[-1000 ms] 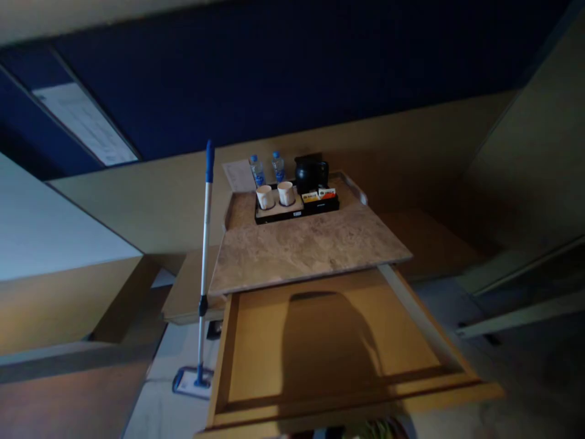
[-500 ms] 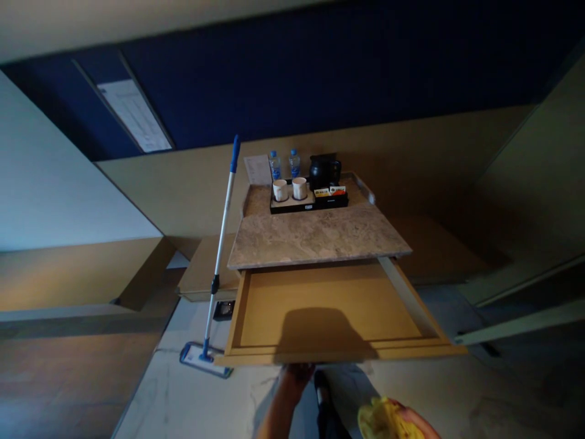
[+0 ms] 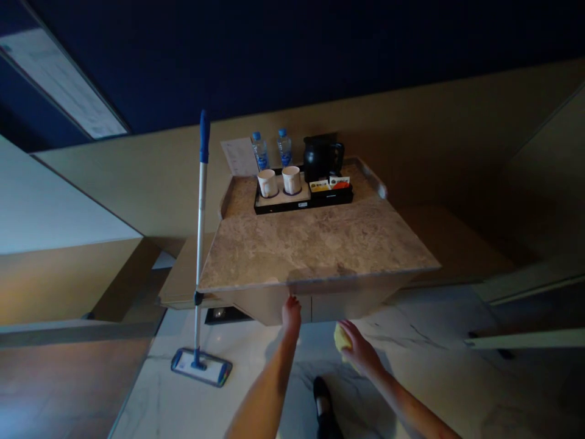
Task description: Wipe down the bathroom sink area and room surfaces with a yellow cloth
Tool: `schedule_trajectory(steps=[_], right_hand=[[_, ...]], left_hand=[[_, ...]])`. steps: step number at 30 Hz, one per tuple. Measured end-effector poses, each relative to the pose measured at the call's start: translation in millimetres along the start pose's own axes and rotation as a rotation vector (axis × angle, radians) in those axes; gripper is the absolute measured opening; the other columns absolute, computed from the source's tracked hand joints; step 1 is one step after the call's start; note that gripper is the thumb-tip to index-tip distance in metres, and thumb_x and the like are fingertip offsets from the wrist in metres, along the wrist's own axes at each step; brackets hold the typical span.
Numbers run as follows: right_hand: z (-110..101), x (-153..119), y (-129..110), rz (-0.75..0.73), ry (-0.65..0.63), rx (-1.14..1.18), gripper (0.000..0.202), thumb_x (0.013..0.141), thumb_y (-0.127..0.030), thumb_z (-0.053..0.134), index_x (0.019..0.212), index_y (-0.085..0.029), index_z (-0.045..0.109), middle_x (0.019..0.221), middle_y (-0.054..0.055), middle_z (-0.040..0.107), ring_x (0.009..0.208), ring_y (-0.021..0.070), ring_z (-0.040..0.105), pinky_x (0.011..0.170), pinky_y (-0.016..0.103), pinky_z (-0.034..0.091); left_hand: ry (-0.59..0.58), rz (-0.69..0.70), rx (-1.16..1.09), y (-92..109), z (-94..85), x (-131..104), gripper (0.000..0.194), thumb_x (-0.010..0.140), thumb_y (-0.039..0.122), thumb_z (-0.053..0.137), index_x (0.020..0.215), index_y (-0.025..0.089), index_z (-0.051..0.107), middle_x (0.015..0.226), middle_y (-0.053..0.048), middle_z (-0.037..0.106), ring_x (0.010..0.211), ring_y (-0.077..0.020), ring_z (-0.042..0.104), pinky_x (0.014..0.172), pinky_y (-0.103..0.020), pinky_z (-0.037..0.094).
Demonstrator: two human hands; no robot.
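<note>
The stone-topped cabinet point(image 3: 320, 244) stands against the wall, its wide drawer closed beneath the top. My left hand point(image 3: 291, 312) is at the cabinet's front, just under the top's edge, with its fingers bent against the front; what they hold, if anything, is too small to tell. To the right and lower, my right hand point(image 3: 359, 347) is closed on a yellow cloth point(image 3: 342, 338) in front of the cabinet.
On the top sits a black tray point(image 3: 274, 207) with two white cups point(image 3: 291, 180), a black kettle point(image 3: 320, 157) and sachets. Two water bottles point(image 3: 284, 147) and a paper card stand behind. A flat mop point(image 3: 201, 213) leans at the left. My foot is below.
The open drawer has been pushed shut. My left hand has moved up with the front, and my right hand has come up and inward with the cloth. The view has moved closer.
</note>
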State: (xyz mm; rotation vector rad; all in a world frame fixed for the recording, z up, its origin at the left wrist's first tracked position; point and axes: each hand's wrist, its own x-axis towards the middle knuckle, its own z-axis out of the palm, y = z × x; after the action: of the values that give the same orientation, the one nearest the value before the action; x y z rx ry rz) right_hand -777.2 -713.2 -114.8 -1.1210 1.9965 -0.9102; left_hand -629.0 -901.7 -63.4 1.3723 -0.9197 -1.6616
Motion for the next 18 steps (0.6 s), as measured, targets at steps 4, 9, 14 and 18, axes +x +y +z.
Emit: schedule_trajectory(steps=[4,9,14,18], right_hand=[[8,64,-33,-0.156,0.047,-0.357,0.081,0.071,-0.008,0.054,0.150,-0.023,0.046,0.158,0.011,0.044,0.128,0.0259,0.060,0.102,0.036,0.051],[29,74,-42,-0.099,0.057,-0.604,0.077,0.074,-0.007,0.057,0.149,-0.023,0.049,0.160,0.015,0.041,0.104,0.0275,0.070,0.091,0.039,0.053],[50,75,-30,-0.091,0.114,-0.542,0.080,0.079,-0.010,0.056,0.155,-0.026,0.039,0.163,0.015,0.036,0.094,0.0248,0.072,0.078,0.034,0.055],[49,84,-28,-0.100,0.142,-0.516,0.081,0.080,-0.011,0.056,0.157,-0.024,0.035,0.163,0.018,0.033,0.089,0.0257,0.072,0.074,0.036,0.056]], left_hand=[[-0.116,0.289,0.568,-39,-15.1,-6,0.077,0.059,-0.014,0.043,0.132,0.006,0.060,0.155,-0.018,0.040,0.152,-0.0273,0.022,0.129,-0.042,0.011],[-0.122,0.578,1.315,-55,-13.0,12,0.071,0.074,-0.005,0.042,0.145,0.000,0.045,0.144,-0.022,0.049,0.142,-0.0359,0.036,0.124,-0.050,0.026],[-0.128,0.685,1.395,-66,-21.1,-2,0.051,0.071,-0.001,0.046,0.120,0.004,0.061,0.123,-0.021,0.057,0.125,-0.0367,0.049,0.104,-0.048,0.047],[-0.161,0.816,1.405,-92,-68.0,-35,0.044,0.068,0.000,0.048,0.107,0.009,0.064,0.115,-0.019,0.059,0.116,-0.0341,0.054,0.101,-0.047,0.050]])
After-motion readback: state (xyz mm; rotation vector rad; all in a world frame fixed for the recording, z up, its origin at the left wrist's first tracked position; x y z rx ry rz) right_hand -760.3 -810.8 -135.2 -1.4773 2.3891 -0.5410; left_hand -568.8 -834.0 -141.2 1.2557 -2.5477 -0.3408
